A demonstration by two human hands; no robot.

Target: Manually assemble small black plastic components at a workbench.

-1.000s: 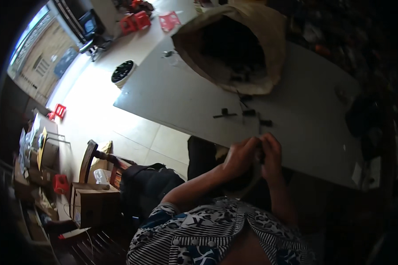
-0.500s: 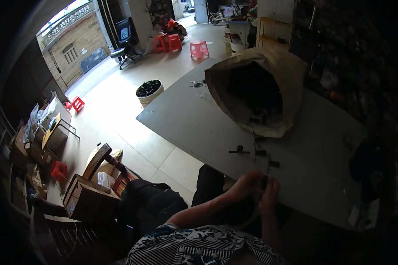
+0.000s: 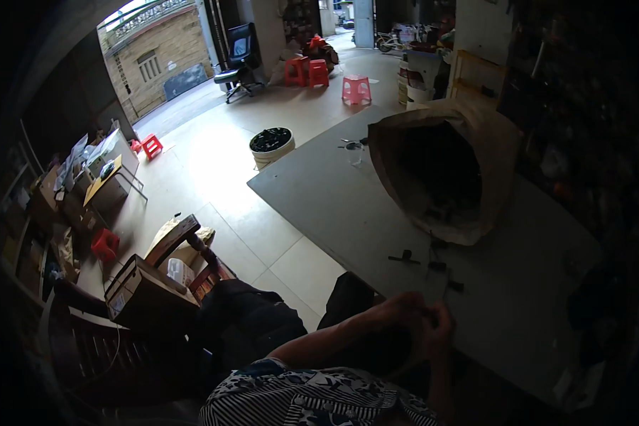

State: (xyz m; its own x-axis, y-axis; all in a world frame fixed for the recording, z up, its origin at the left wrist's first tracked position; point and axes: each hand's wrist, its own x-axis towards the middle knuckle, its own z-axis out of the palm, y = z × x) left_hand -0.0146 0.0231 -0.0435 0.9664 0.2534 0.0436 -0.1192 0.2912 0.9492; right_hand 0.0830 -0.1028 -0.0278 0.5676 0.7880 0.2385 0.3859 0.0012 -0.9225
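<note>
Close together at the table's near edge, my left hand (image 3: 403, 309) and my right hand (image 3: 440, 325) are both closed, fingertips meeting. Whatever they hold is too small and dark to make out. Just beyond them, several small black T-shaped pieces lie on the grey table (image 3: 334, 206), among them one piece (image 3: 405, 256) off to the left and another piece (image 3: 455, 287) nearest my right hand. Behind these a large brown paper sack (image 3: 500, 170) lies with its mouth toward me, dark pieces dimly visible inside.
A clear cup (image 3: 355, 154) stands left of the sack beside small metal tools. Past the table's left edge, a pale bucket (image 3: 275, 154) of black pieces is on the floor. At lower left, a cardboard box (image 3: 145, 295) rests on a wooden chair (image 3: 177, 238). Plastic stools (image 3: 356, 89) stand farther back.
The whole view has shifted, so the scene sits farther right and lower. My hands stay together at the table edge; the dark piece glimpsed between them earlier is now hardly visible.
</note>
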